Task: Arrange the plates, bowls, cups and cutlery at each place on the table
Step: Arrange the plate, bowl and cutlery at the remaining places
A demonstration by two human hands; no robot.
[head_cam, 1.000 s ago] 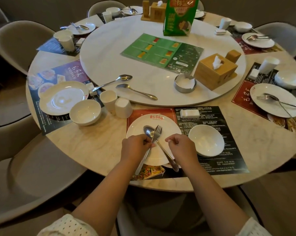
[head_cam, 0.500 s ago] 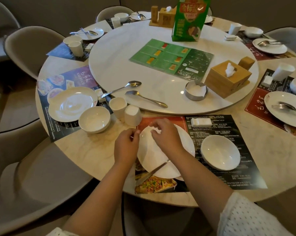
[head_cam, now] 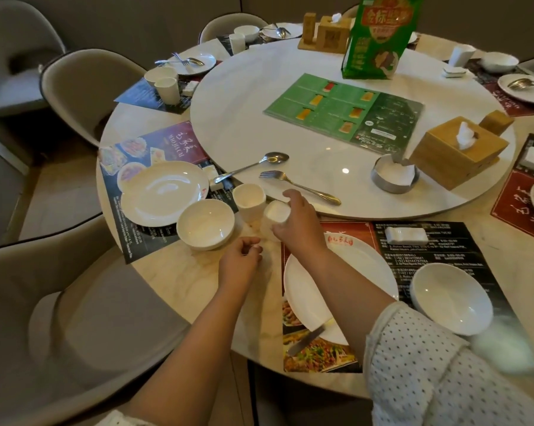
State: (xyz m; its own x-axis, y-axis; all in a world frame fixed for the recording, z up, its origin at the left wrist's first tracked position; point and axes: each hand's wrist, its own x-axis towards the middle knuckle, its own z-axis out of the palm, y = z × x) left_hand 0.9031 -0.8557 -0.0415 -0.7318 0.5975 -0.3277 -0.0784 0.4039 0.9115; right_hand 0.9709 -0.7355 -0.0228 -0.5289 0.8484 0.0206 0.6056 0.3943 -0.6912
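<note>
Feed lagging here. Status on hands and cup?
Right hand gripping overturned cup. Left hand loosely curled, holding nothing. Upright cup close alongside, bowl near.

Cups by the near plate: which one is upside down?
The cup the right hand grips: flat base on top. The left cup shows its open mouth.

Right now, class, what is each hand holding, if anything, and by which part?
The right hand grips a white cup round its side, near the rim. The left hand holds nothing; its fingers are loosely curled above the table.
</note>
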